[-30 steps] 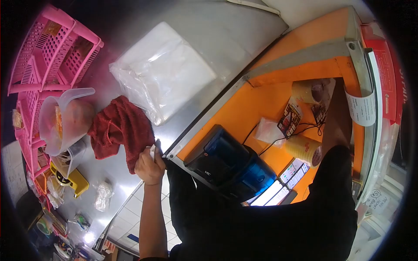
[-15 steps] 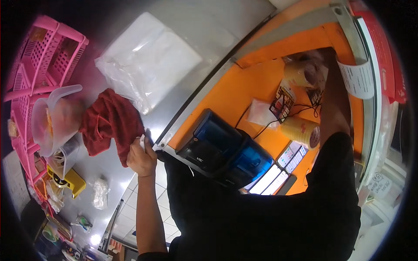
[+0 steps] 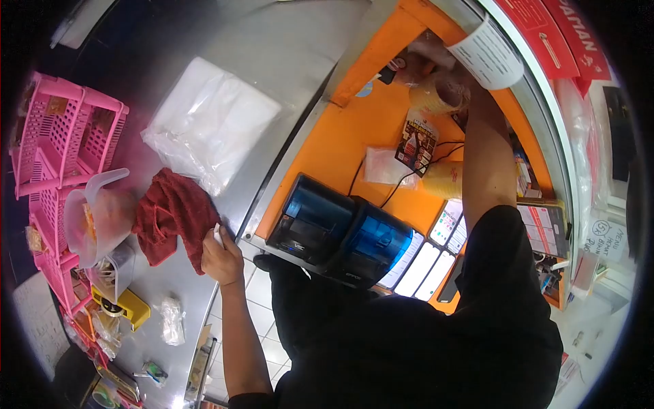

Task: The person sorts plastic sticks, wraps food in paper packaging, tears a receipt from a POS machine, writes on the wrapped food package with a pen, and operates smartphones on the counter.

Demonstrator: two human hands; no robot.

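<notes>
My left hand (image 3: 221, 255) has its fingers closed on a small white piece (image 3: 218, 233), possibly paper, at the edge of the steel counter. Right beside those fingers lies a crumpled dark red cloth (image 3: 174, 215). My right arm stretches into the orange shelf, where my right hand (image 3: 436, 53) is blurred and partly in shadow among plastic-wrapped items. Closest to it is a plastic-wrapped stack of yellowish cups (image 3: 439, 94). What its fingers do is not clear. A second yellowish stack (image 3: 441, 178) lies partly behind my forearm.
Two blue-and-black printers (image 3: 313, 215) stand on the orange surface, beside several lit phones (image 3: 417, 273). On the counter are a white plastic-wrapped pack (image 3: 214, 119), pink baskets (image 3: 71, 129), a clear jug (image 3: 82, 232) and a yellow item (image 3: 139, 312). A paper slip (image 3: 487, 54) hangs near my right arm.
The view has shifted, bringing more phones and the shelf's right side into sight. My right arm still reaches into the shelf. My left hand keeps its hold beside the red cloth.
</notes>
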